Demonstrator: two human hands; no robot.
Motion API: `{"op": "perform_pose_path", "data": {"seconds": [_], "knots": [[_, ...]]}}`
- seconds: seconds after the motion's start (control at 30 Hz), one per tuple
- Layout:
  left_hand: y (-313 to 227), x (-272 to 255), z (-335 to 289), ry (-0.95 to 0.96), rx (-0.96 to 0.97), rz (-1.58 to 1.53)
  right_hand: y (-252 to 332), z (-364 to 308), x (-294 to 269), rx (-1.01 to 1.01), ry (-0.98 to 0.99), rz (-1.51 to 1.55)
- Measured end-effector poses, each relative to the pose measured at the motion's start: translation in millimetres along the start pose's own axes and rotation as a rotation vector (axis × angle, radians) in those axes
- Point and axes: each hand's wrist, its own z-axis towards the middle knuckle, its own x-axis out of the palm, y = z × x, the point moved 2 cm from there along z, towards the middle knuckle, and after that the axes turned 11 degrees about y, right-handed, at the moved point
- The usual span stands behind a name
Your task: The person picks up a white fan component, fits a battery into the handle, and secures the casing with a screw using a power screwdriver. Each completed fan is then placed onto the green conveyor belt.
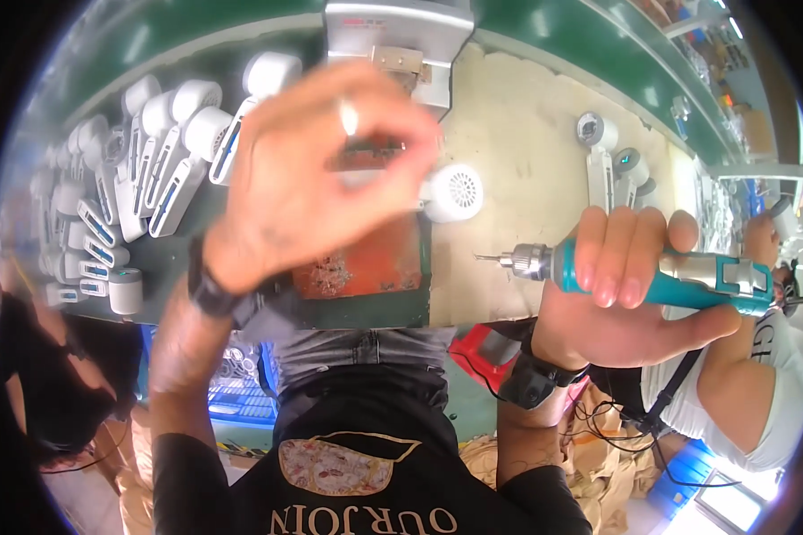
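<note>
Head view: teal, silver-chucked screwdriver (678, 287); right hand (602, 308) wrapped round it over tabletop (500, 267) edge; left hand (299, 183) curled, hold unclear.

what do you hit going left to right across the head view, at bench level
Cluster of white handheld fans → left hand → round white fan head → right hand, which grips a teal power driver.
</note>
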Motion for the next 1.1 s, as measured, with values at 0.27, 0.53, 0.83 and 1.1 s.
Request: {"op": "perform_pose_path", "data": {"seconds": [0.27,0.53,0.83,1.1], "knots": [[-35,17,-45,-0.095,-0.080,-0.283,0,4,16,-0.021,-0.122,0.060],[-40,14,-48,-0.113,-0.091,-0.139,-7,8,20,-0.021,-0.160,0.082],[-42,18,-47,-0.050,-0.135,-0.269,-9,9,19,0.023,-0.104,0.082],[-40,25,-46,0.007,-0.228,-0.409,-8,10,19,0.025,-0.046,0.093]]}}
